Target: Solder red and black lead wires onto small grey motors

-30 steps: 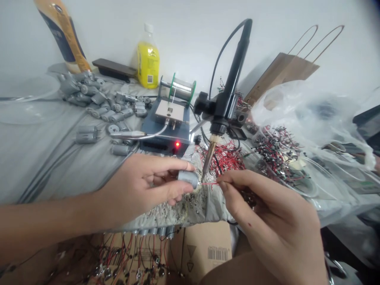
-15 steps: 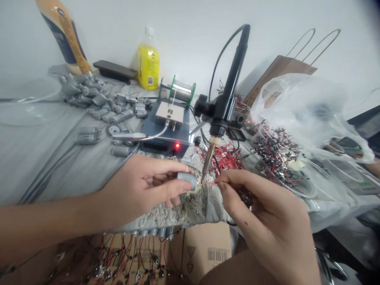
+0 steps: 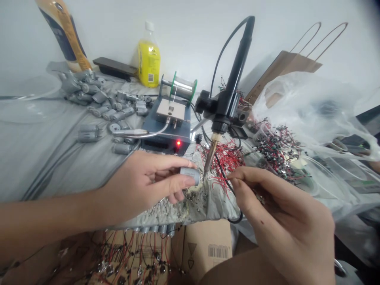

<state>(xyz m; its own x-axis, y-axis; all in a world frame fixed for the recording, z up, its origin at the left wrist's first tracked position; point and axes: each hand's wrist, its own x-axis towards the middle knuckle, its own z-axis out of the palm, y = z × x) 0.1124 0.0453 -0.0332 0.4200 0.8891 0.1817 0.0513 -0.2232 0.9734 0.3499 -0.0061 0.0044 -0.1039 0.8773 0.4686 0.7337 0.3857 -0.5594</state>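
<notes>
Between thumb and fingers, my left hand point(image 3: 148, 180) grips a small grey cylindrical motor point(image 3: 190, 176), its end facing the soldering iron tip. The black soldering iron point(image 3: 234, 75) hangs in a stand, with its tip point(image 3: 209, 160) pointing down just right of the motor. My right hand point(image 3: 276, 209) is pinched closed to the right of the tip, on a thin red wire point(image 3: 220, 179) that points left. A gap shows between wire and motor. Bits of solder lie on the cloth point(image 3: 215, 202) below.
A blue solder feeder point(image 3: 166, 136) with a solder spool point(image 3: 183, 89) and red light stands behind. Grey motors point(image 3: 86, 93) are heaped at left, red wires point(image 3: 228, 158) behind the tip. Further back are a yellow bottle point(image 3: 149, 63) and a plastic bag point(image 3: 311, 107). Wired motors hang over a cardboard box point(image 3: 208, 241).
My right hand has moved right, away from the motor and the iron tip, and a gap has opened between wire and motor. My left hand has shifted slightly right and up with the motor.
</notes>
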